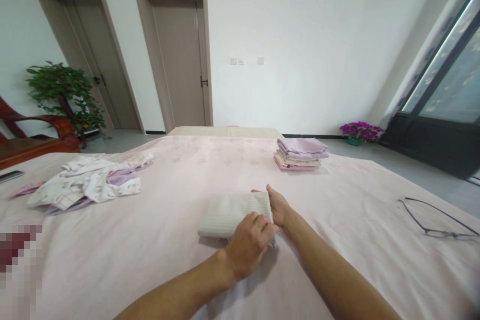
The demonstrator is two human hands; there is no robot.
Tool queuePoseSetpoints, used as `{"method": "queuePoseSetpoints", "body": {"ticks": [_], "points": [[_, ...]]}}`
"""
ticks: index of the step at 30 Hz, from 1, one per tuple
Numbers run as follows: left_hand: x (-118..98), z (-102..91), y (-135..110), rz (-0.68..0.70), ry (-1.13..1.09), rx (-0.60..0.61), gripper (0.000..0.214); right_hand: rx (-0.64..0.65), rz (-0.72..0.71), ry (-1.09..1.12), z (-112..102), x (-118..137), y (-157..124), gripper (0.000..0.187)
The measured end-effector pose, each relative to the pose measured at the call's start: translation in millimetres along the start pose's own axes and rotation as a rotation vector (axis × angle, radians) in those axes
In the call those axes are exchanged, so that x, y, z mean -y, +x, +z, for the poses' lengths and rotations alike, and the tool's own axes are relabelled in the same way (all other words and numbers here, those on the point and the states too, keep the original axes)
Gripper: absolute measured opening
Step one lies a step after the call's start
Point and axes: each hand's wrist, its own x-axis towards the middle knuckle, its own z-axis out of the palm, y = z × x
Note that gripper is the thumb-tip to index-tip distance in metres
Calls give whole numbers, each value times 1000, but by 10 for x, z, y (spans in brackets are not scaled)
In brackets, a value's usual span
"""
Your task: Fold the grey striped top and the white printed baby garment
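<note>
A folded cream striped cloth (pixel 230 212) lies on the pink bed sheet (pixel 172 255) in front of me. My left hand (pixel 249 245) rests on its near right corner with fingers curled down onto the fabric. My right hand (pixel 278 206) grips the cloth's right edge, thumb up and fingers tucked under it. A neat stack of folded lilac and pink cloths (pixel 300 154) sits further back on the right. A loose heap of unfolded white and lilac clothes (pixel 90 182) lies on the left.
Black glasses (pixel 437 220) lie on the sheet at the right. A dark phone (pixel 11 176) sits at the far left edge. A wooden chair (pixel 33 137), a potted plant (pixel 62 92), two doors and a purple flower pot (pixel 360 132) stand beyond the bed.
</note>
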Motion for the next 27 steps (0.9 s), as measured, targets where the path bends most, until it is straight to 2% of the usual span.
{"method": "queuePoseSetpoints", "body": {"ticks": [3, 6, 9, 11, 12, 14, 15, 17, 20, 23, 27], "points": [[14, 90, 33, -2, -217, -8, 47, -58, 109, 243, -279, -12, 18, 52], [137, -71, 20, -67, -385, -99, 44, -183, 62, 234, -414, 29, -15, 36], [454, -341, -96, -334, -438, -299, 30, -347, -117, -60, -373, 73, -163, 40], [726, -489, -234, -593, -496, -406, 32, -388, -355, -389, -255, 92, -350, 43], [851, -542, -315, -732, -562, -431, 32, -360, -487, -579, -178, 94, -464, 45], [1034, -603, -478, -989, -780, -421, 34, -183, -703, -925, -6, 73, -702, 53], [1083, -613, -551, -1096, -914, -395, 36, -71, -744, -1072, 76, 48, -807, 64], [1101, -607, -658, -1226, -1180, -342, 38, 84, -770, -1270, 207, -31, -954, 79], [1024, -573, -689, -1266, -1447, -281, 33, 154, -733, -1389, 277, -159, -975, 84], [970, -538, -607, -1268, -1596, -210, 20, 58, -691, -1343, 221, -190, -863, 79], [971, -454, -487, -1284, -1659, -151, 8, -28, -650, -1268, 133, -104, -794, 68]]}}
